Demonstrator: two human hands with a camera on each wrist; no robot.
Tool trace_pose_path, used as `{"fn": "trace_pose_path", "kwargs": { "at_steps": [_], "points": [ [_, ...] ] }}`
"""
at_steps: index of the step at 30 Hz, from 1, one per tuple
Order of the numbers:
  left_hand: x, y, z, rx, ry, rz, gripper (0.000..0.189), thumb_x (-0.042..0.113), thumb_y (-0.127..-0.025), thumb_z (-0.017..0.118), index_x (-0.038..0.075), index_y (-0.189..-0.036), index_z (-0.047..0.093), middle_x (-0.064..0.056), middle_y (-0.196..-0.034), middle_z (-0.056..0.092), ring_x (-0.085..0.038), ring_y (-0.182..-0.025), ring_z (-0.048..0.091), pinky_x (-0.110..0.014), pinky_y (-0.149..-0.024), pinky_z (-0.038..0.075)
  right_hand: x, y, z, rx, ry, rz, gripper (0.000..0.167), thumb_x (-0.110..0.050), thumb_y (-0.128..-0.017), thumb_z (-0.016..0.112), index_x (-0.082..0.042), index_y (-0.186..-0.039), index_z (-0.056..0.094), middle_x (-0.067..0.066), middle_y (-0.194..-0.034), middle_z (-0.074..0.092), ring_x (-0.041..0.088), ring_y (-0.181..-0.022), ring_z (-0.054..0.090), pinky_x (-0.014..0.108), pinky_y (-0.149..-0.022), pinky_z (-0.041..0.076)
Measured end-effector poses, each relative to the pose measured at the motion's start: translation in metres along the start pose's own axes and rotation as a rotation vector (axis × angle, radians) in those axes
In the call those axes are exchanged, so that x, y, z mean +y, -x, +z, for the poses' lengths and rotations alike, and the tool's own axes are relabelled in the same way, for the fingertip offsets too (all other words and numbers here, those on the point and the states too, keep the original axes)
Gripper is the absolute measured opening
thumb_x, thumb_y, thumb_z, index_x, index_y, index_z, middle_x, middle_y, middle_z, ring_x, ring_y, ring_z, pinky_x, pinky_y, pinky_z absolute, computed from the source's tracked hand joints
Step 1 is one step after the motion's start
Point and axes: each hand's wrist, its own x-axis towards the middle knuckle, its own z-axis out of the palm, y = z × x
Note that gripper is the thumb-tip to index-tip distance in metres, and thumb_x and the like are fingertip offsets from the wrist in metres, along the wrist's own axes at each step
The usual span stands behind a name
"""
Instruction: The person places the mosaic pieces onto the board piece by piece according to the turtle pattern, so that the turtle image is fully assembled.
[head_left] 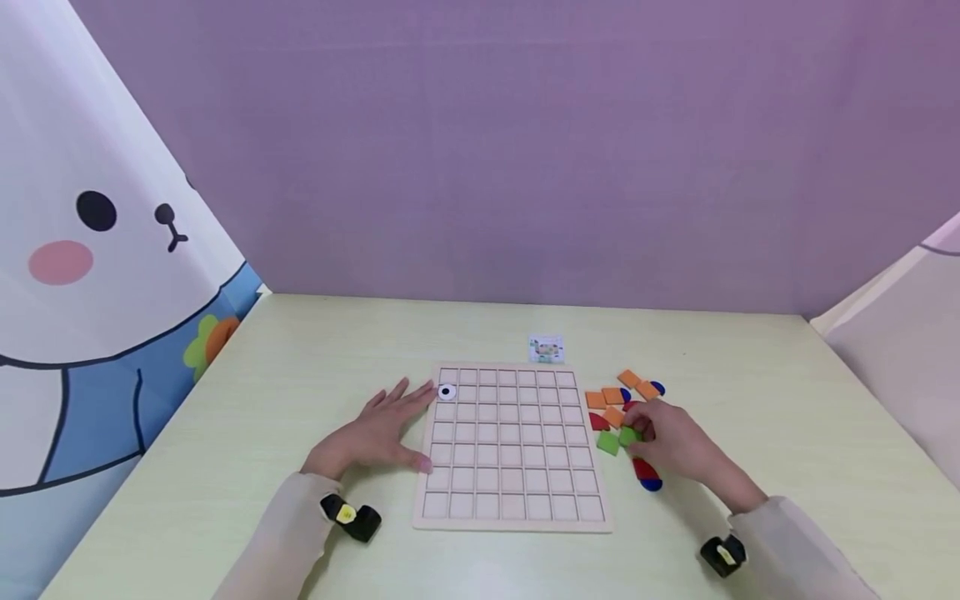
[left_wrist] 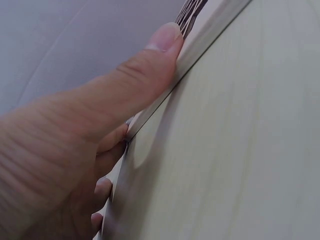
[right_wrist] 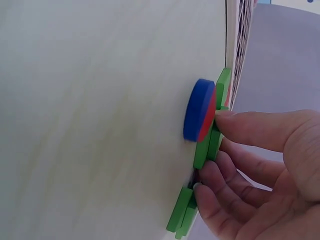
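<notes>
A pale wooden grid board [head_left: 517,526] lies flat on the table. My left hand [head_left: 378,429] rests at its left side, fingers spread; the thumb [left_wrist: 145,67] touches the board's edge [left_wrist: 202,45] in the left wrist view. One round eye-patterned piece [head_left: 447,392] sits in an upper-left cell. Right of the board, my right hand [head_left: 675,437] reaches into loose coloured pieces, thumb and curled fingers pinching a green tile [head_left: 628,436]. Another green tile [head_left: 608,442] lies beside it. In the right wrist view, a rounded red-and-blue piece [right_wrist: 199,110] stands out near the thumb.
Several orange tiles [head_left: 613,396] and a red piece [head_left: 598,422] lie between the board and my right hand. A small printed card [head_left: 546,348] lies behind the board. A purple cloth wall [head_left: 525,167] closes off the table's back, and a cartoon-printed cloth [head_left: 97,333] hangs at left.
</notes>
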Motion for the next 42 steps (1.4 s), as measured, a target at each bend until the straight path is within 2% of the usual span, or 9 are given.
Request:
{"fn": "trace_pose_path", "kwargs": {
  "at_steps": [8,19,23,28,34,42],
  "points": [
    [-0.001,-0.001,0.001,0.003,0.002,-0.004,0.11,0.058,-0.068,0.076,0.013,-0.153,0.021,-0.006,-0.16,0.016,-0.04,-0.147,-0.001,-0.061,-0.116,0.001,-0.003,-0.001,0.001,0.004,-0.022,0.001,0.025,0.0,-0.074,0.077,-0.003,-0.093,0.06,0.003,-0.083,0.058,0.016,-0.073,0.049,0.024,-0.061,0.047],
    [0.0,-0.002,-0.001,0.003,-0.011,-0.006,0.112,0.06,-0.067,0.075,0.012,-0.153,0.022,-0.007,-0.16,0.017,-0.04,-0.147,0.0,-0.061,-0.116,0.002,0.0,0.0,0.004,0.07,-0.067,-0.041,0.026,0.008,-0.072,0.073,-0.009,-0.087,0.06,0.001,-0.081,0.058,0.016,-0.072,0.048,0.02,-0.057,0.044],
    [-0.001,-0.002,-0.002,0.002,-0.018,-0.003,0.112,0.06,-0.067,0.075,0.011,-0.152,0.022,-0.008,-0.16,0.017,-0.042,-0.146,0.0,-0.062,-0.115,0.002,-0.001,0.0,0.004,0.083,-0.093,-0.067,0.022,0.007,-0.075,0.072,-0.009,-0.085,0.062,0.001,-0.082,0.06,0.015,-0.071,0.049,0.02,-0.057,0.044],
    [-0.002,-0.001,-0.001,0.0,-0.025,-0.008,0.111,0.058,-0.068,0.075,0.011,-0.152,0.021,-0.008,-0.16,0.016,-0.041,-0.146,0.001,-0.062,-0.116,0.003,-0.003,-0.002,0.003,0.099,-0.095,-0.054,0.017,0.005,-0.079,0.07,-0.007,-0.088,0.064,0.001,-0.081,0.06,0.015,-0.071,0.049,0.019,-0.057,0.044],
    [-0.001,-0.001,-0.001,-0.004,-0.021,-0.009,0.11,0.058,-0.068,0.075,0.012,-0.153,0.021,-0.007,-0.16,0.016,-0.041,-0.147,0.0,-0.061,-0.116,0.003,-0.006,-0.006,0.001,0.132,-0.099,-0.085,0.017,0.006,-0.077,0.07,-0.006,-0.09,0.067,0.002,-0.08,0.059,0.016,-0.07,0.047,0.019,-0.055,0.04],
    [0.001,-0.002,-0.001,-0.006,-0.013,-0.014,0.11,0.056,-0.069,0.076,0.012,-0.153,0.021,-0.006,-0.16,0.015,-0.04,-0.147,-0.001,-0.06,-0.116,0.001,-0.015,-0.013,0.003,0.133,-0.132,-0.121,0.017,0.004,-0.078,0.071,-0.006,-0.09,0.068,0.001,-0.08,0.058,0.016,-0.071,0.045,0.019,-0.055,0.037]
  ]
}}
